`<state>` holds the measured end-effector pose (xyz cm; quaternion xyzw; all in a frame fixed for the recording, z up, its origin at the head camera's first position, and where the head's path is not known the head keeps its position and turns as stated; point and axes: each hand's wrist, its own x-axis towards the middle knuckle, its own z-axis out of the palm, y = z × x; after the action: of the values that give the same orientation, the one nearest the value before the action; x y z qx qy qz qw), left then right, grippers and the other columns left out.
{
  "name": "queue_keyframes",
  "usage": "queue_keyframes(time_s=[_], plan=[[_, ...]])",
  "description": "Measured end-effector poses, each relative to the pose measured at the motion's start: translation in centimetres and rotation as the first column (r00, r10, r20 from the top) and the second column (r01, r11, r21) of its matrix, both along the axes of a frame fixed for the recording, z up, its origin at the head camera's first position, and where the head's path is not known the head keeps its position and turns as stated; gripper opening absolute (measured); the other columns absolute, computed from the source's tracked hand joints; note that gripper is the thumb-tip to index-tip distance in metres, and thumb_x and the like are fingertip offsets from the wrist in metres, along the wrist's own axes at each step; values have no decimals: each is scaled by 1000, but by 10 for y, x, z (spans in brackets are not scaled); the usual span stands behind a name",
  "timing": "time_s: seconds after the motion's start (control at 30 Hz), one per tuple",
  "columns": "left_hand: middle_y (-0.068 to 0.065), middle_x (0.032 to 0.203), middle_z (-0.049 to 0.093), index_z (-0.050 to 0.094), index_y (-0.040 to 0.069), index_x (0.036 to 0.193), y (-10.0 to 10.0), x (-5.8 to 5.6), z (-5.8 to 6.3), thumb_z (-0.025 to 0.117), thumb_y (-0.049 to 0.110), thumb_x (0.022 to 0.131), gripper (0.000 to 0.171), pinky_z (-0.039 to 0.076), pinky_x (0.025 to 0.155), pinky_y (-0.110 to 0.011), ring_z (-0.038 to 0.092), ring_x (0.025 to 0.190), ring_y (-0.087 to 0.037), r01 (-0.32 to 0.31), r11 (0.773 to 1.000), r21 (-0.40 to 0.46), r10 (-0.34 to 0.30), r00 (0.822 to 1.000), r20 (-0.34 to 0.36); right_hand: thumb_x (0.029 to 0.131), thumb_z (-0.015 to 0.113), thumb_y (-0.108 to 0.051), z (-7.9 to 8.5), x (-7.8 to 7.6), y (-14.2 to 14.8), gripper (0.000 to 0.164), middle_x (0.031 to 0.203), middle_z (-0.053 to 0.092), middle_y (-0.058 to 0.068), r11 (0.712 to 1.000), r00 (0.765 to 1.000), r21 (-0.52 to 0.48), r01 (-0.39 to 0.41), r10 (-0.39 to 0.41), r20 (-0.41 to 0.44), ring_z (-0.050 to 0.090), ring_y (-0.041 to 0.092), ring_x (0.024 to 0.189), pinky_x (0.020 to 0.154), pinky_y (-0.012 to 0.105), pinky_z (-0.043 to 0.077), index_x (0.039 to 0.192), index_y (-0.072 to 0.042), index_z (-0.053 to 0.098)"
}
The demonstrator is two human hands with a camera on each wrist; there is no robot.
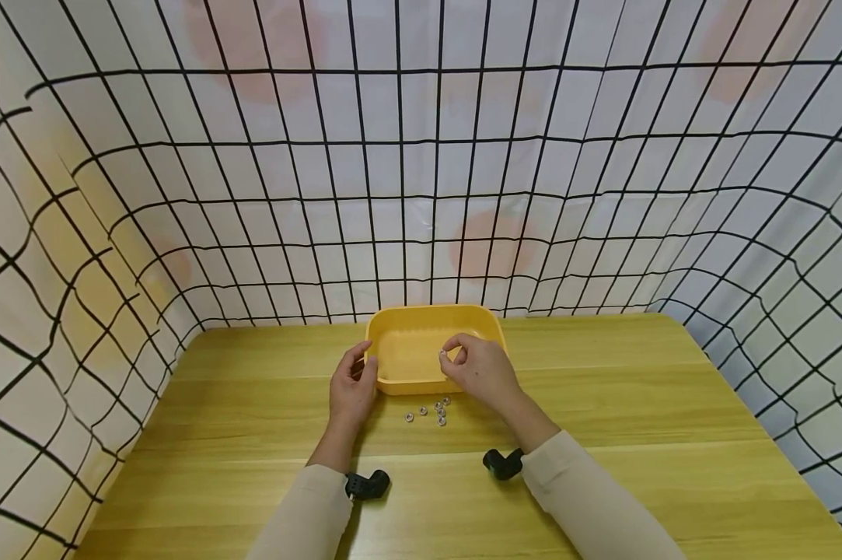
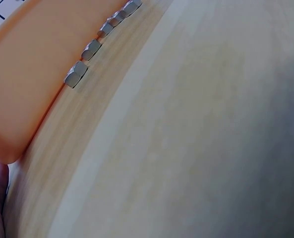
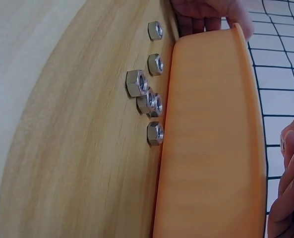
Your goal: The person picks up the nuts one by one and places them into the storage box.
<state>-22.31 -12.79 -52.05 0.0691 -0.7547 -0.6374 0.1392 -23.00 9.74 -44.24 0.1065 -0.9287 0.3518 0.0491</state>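
Note:
Over the yellow plastic tray (image 1: 421,386), my right hand (image 1: 485,372) pinches a small metal hex nut (image 1: 444,354) between thumb and fingertips. Part of this nut (image 3: 283,144) shows at the right edge of the right wrist view. My left hand (image 1: 353,391) is at the tray's left end, thumb at the rim and fingers along the outside wall; the right wrist view shows this hand (image 3: 211,12) at the tray's corner. Several loose hex nuts (image 1: 441,421) lie on the table just in front of the tray. In the right wrist view, one nut (image 3: 137,83) overlaps others.
The wooden table (image 1: 253,443) stretches to both sides and toward me. A white cloth with a black grid (image 1: 407,171) stands behind the tray and wraps both sides. Black wrist devices (image 1: 368,485) sit at both sleeve cuffs.

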Motion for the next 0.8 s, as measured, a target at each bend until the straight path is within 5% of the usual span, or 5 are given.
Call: queue_keyframes(time_s=[0.8], plan=[[-15,141,60,64,17,136,0,0,0,61,22,103,34,49,107,-53,59,126,-34,3,1000,-7,-3,1000,-13,95,69,-27,-3,-26,-7,16,62,64,-6,999,997,34,-40,38,65,54,14,48,47,26,38,105,-14,70]])
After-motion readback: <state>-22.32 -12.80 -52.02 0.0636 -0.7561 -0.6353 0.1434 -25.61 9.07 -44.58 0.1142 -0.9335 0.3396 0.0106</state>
